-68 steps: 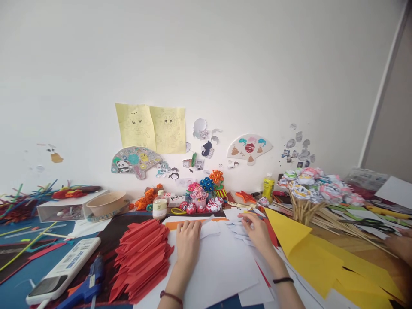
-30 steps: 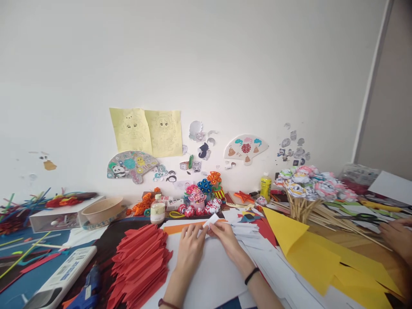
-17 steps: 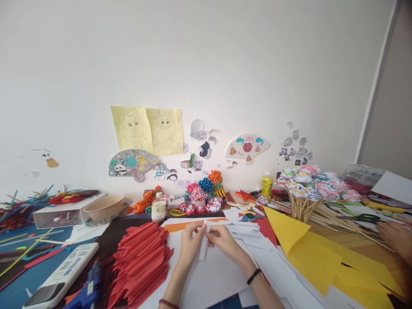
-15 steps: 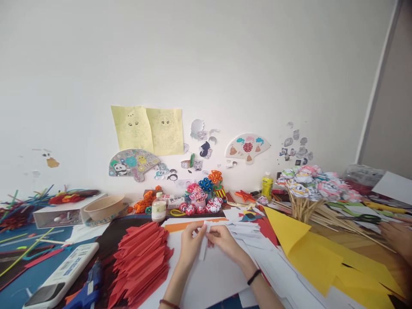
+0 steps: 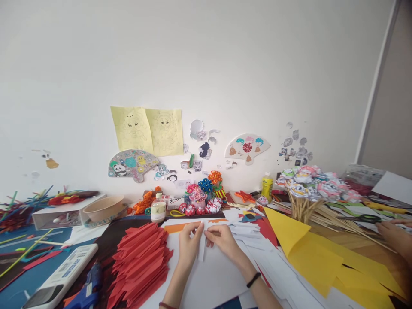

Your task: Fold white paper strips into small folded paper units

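A narrow folded strip of white paper (image 5: pixel 201 251) stands between my two hands, over a large white sheet (image 5: pixel 209 279). My left hand (image 5: pixel 188 243) is closed, pinching the strip near its top between thumb and fingers. From the right, my right hand (image 5: pixel 223 241) is closed too, its thumb and forefinger pressed together at the strip's upper edge. Part of the strip's top is hidden by my fingers. Just left of my left hand lies a thick pile of folded red paper strips (image 5: pixel 141 262). Loose white paper strips (image 5: pixel 247 234) lie beyond my right hand.
Yellow paper sheets (image 5: pixel 315 257) spread at right, near a bunch of paper flowers on sticks (image 5: pixel 302 201). Another person's hand (image 5: pixel 397 238) is at the far right. A blue glue gun (image 5: pixel 90 285) and white device (image 5: pixel 62 274) lie left. A small bottle (image 5: pixel 158 209) stands behind.
The strip's upper end, which leaned right between my fingertips, is now more covered by my left thumb. My fingertips have shifted slightly apart. The other person's hand at far right moved slightly left.
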